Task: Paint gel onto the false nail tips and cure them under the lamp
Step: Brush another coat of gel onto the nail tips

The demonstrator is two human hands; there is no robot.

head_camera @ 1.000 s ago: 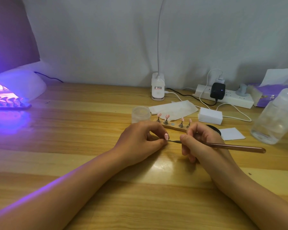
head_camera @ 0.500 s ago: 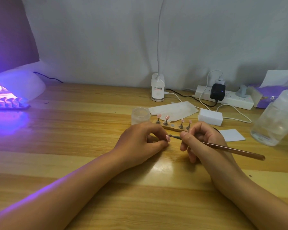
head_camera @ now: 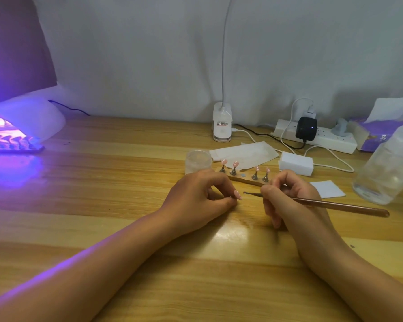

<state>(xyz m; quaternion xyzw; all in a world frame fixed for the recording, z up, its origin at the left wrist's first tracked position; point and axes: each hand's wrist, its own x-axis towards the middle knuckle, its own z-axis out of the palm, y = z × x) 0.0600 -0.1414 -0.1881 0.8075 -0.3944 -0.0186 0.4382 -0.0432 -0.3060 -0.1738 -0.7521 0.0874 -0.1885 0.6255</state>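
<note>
Since the earlier frame the right hand (head_camera: 286,198) has drawn the brush (head_camera: 335,205) a little to the right, so its dark bristle end no longer touches the false nail tip (head_camera: 237,195) and a small gap shows between them. That pink tip sits pinched between the thumb and forefinger of the left hand (head_camera: 196,198), whose other fingers are curled in; the hand rests on the wooden surface (head_camera: 102,182) near the middle. The right hand grips the brush near the bristle end like a pen, with the long coppery handle slanting off to the right, low over the surface.

Just beyond both hands lies a wooden stand (head_camera: 244,177) with four more pink tips upright on small metal holders. A small clear jar (head_camera: 198,160) stands just left of it. At the far left the curing lamp (head_camera: 33,117) glows violet, and a rack of tips (head_camera: 7,140) lies under it.

Behind the stand lie a sheet of paper (head_camera: 244,154) and a white block (head_camera: 295,163), with a white square pad (head_camera: 327,189) just right of the right hand. Farther back are a clip lamp base (head_camera: 222,123) and a power strip (head_camera: 335,142). A clear plastic bottle (head_camera: 386,168) stands at the right edge.
</note>
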